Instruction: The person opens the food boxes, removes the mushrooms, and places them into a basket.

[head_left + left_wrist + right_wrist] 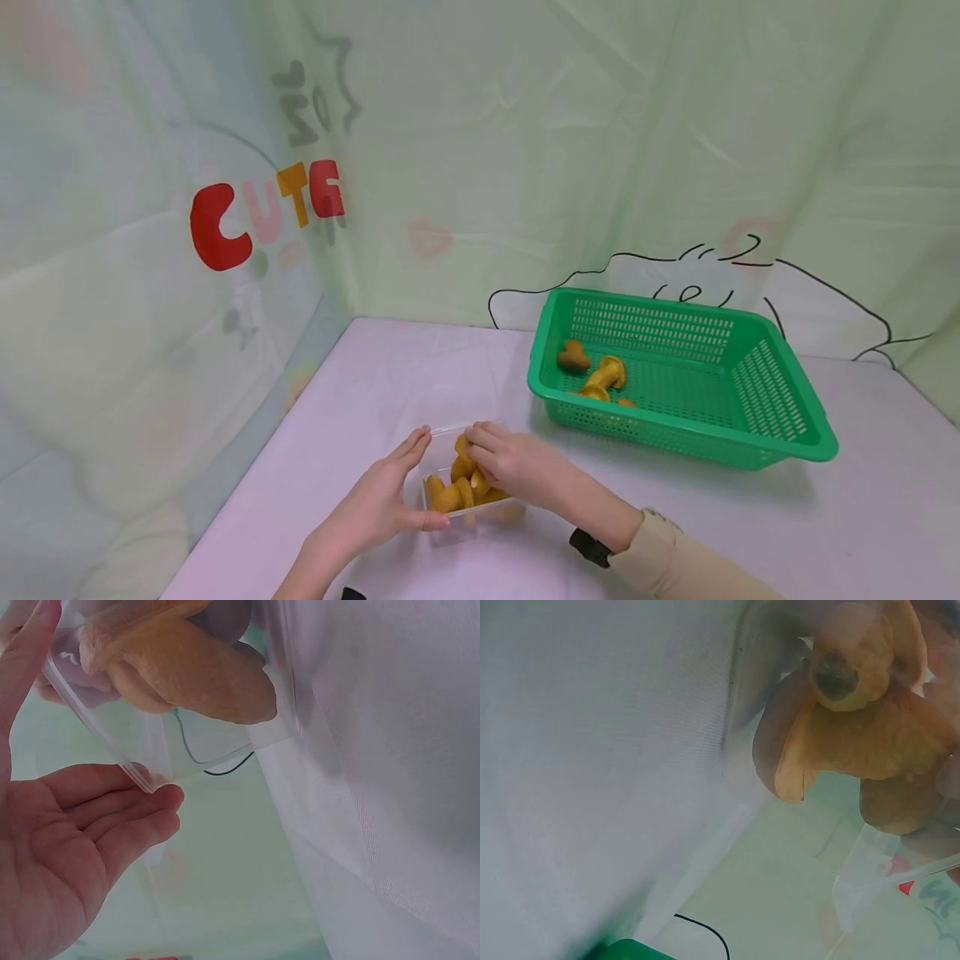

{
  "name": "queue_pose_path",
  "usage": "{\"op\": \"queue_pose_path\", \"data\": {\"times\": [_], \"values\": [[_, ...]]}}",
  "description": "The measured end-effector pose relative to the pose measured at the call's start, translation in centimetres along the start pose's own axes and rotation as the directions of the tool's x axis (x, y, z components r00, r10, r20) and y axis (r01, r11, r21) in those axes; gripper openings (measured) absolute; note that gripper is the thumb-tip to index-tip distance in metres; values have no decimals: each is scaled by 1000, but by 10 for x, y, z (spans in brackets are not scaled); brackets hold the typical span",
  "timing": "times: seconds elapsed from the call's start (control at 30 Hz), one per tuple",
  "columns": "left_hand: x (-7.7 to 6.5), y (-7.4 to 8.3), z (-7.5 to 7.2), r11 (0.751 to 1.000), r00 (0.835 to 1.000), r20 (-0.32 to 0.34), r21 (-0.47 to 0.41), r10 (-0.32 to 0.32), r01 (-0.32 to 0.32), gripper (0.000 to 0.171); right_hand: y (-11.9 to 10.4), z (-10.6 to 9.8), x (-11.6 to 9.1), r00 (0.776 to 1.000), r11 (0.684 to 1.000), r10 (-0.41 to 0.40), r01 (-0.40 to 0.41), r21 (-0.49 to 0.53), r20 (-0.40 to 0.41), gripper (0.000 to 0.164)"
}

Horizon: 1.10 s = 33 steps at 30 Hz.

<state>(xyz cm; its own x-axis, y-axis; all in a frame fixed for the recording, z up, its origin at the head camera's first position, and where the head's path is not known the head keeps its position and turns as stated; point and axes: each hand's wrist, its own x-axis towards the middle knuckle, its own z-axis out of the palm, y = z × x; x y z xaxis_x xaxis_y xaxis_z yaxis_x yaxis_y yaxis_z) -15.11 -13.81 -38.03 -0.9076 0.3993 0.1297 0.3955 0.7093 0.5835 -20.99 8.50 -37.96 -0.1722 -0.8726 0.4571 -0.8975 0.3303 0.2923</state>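
Note:
A clear plastic box (442,529) with several yellow-brown mushrooms (448,498) in it stands on the table. My left hand (378,504) holds its left side, the thumb along the near rim and the fingertips at the far corner. In the left wrist view, the fingertips (169,799) touch the box's corner. My right hand (521,467) reaches over the right side of the box, fingers bent down onto a mushroom (462,454) at the far side. The right fingertips are partly hidden. Through the box wall, the right wrist view shows mushrooms (870,739) piled together.
A green perforated basket (757,446) stands at the back right, with a few mushrooms (573,358) at its left end. Behind the box lies a faint clear flap (450,379), like a lid. Printed curtains (480,167) bound the table at the left and back.

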Motion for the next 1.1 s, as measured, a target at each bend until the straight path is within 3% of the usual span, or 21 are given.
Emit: {"op": "queue_pose_path", "data": {"times": [0.17, 0.63, 0.83, 0.9, 1.0, 1.03, 1.1], "values": [[0, 0, 0, 1000, 1000, 3, -5, -2, 2, 99, -2, -2, -1, 999, 996, -40, 40, -84, 2, 31], [-1, 0, 1, 1000, 1000, 2, -19, -12, 12, 100, 1, 0, -2, 995, 982, -96, 88, -166, -39, 37], [-1, 1, 1, 1000, 1000, 0, -16, -9, 9, 99, 1, 2, -3, 994, 982, -84, 70, -174, -75, 37], [-1, 1, 1, 1000, 1000, 2, -16, -8, 8, 99, 0, 3, -4, 994, 984, -73, 58, -170, -85, 35], [-1, 1, 1, 1000, 1000, 3, -18, -10, 10, 99, -2, 3, -5, 993, 981, -66, 47, -191, -97, 15], [-1, 1, 1, 1000, 1000, 4, -17, -11, 11, 99, -2, 2, -6, 992, 977, -68, 46, -206, -104, 18], [-1, 1, 1, 1000, 1000, 4, -16, -11, 11, 99, -3, 2, -8, 989, 967, -79, 45, -250, -128, 40]]}}
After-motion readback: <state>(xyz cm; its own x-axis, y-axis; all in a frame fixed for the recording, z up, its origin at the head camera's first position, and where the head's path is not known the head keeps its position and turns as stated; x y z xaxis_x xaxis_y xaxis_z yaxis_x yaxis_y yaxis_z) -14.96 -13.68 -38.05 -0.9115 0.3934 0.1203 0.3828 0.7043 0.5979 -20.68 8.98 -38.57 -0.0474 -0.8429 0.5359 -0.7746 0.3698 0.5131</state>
